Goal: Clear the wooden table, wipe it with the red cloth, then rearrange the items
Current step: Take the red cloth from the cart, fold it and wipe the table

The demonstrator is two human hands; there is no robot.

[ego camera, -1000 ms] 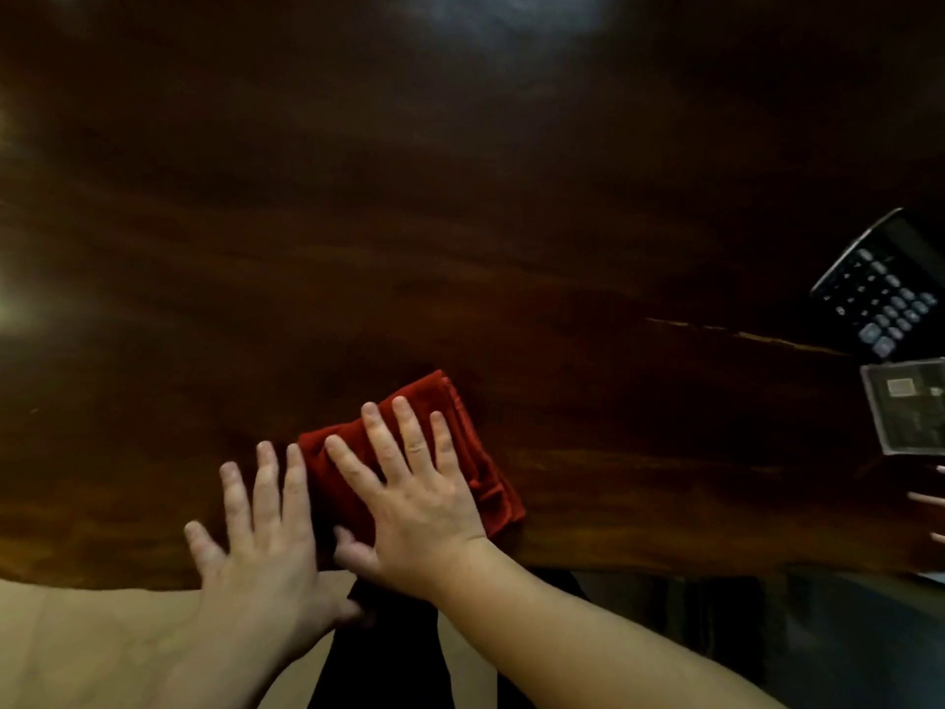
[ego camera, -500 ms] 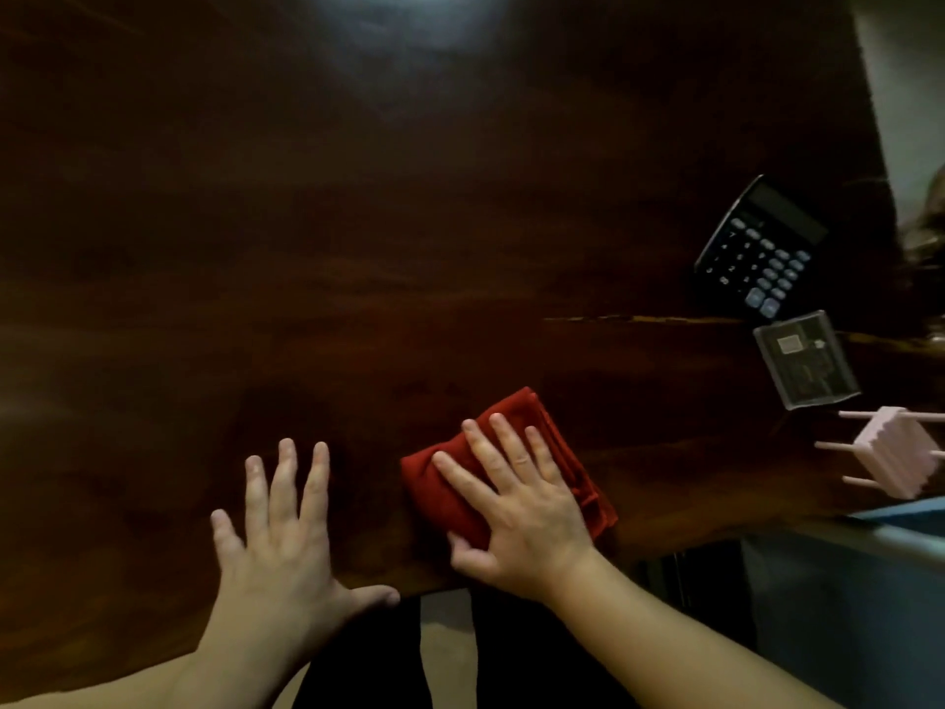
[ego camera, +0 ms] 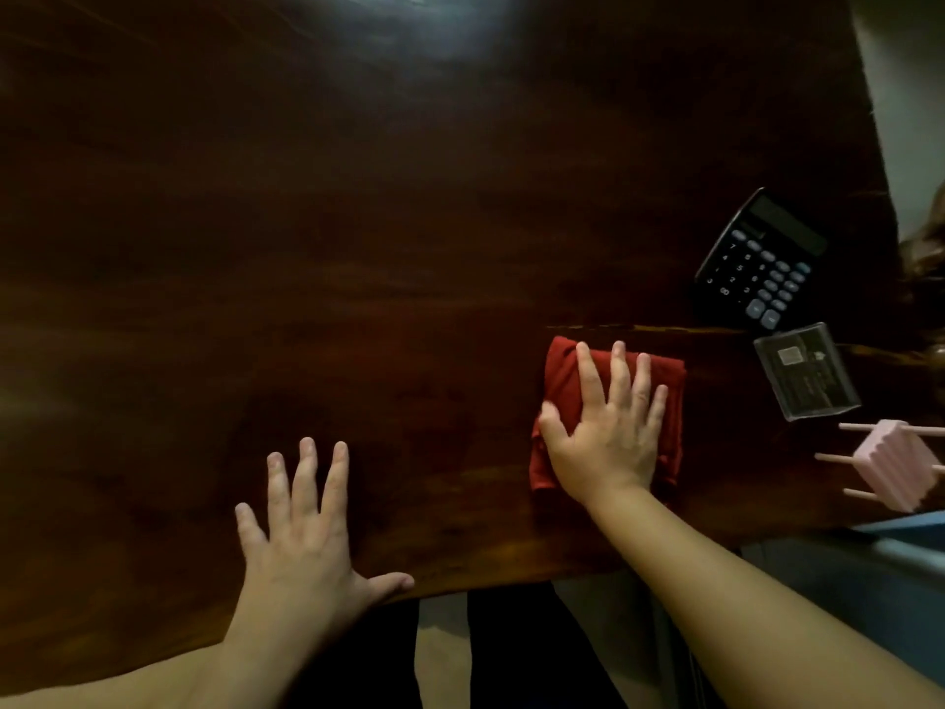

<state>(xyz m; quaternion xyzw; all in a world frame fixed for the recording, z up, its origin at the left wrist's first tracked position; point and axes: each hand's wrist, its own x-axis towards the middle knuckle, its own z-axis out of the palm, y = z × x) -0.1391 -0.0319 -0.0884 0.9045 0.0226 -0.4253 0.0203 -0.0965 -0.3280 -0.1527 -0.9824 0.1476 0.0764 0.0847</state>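
A folded red cloth (ego camera: 561, 372) lies on the dark wooden table (ego camera: 409, 237), near its front edge and right of centre. My right hand (ego camera: 608, 432) presses flat on top of the cloth with fingers spread, covering most of it. My left hand (ego camera: 301, 534) rests flat on the bare wood to the left, fingers apart, thumb at the table's edge, with nothing in it.
At the right end of the table sit a black calculator (ego camera: 757, 263), a clear plastic card case (ego camera: 805, 371) and a pink ridged holder with pink sticks (ego camera: 890, 463). The table's front edge runs just below my hands, and its right edge is beyond the calculator.
My right hand has slid the red cloth to the right along the front of the table, toward the card case. My left hand stays flat on the wood.
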